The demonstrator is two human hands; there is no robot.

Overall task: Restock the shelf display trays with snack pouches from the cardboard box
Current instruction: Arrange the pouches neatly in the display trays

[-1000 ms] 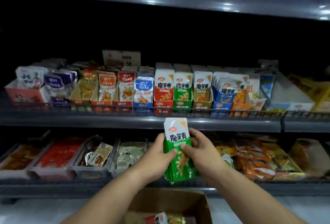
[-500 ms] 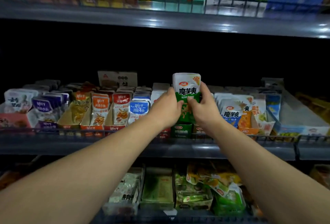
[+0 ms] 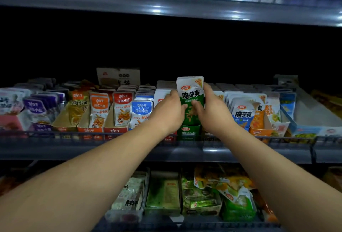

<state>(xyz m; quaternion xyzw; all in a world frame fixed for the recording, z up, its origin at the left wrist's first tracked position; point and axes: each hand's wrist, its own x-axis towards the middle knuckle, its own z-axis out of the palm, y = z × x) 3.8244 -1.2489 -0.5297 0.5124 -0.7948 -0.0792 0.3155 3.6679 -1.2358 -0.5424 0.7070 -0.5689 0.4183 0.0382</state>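
A green-and-white foil snack pouch (image 3: 190,93) stands upright, its lower end meeting the top of the green cardboard display tray (image 3: 188,132). The left hand (image 3: 168,110) clamps the pouch's left edge and the right hand (image 3: 212,114) clamps its right edge, thumbs on the front. The tray sits at the front of the grey metal shelf (image 3: 74,148). Blue-and-white pouches (image 3: 242,114) stand right of the tray, and orange and red fish-snack pouches (image 3: 120,108) left of it.

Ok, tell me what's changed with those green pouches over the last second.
The green pouch stack rose from in front of the lower shelf, above the cardboard box, to the middle shelf, and now stands just over the green display tray. The left hand and right hand kept their grip throughout. Neighbouring pouches stayed put.
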